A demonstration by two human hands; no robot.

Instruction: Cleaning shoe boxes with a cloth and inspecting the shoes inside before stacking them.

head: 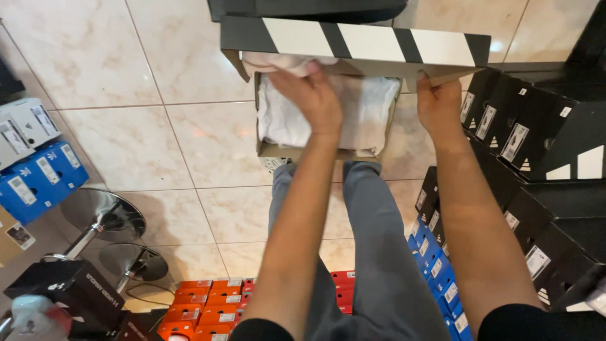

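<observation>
An open cardboard shoe box (270,150) lined with white tissue paper (363,113) rests on my lap. Its black lid (353,39) with white stripes stands raised at the far side. My left hand (314,95) reaches into the box and presses a pale pink item (274,62) under the lid's edge. My right hand (438,104) grips the lid's right front edge.
Black shoe boxes (536,145) are stacked at the right, with blue ones (435,265) below. Blue and white boxes (31,164) sit at the left, orange boxes (202,303) on the tiled floor (158,126) beside two metal stool bases (104,215).
</observation>
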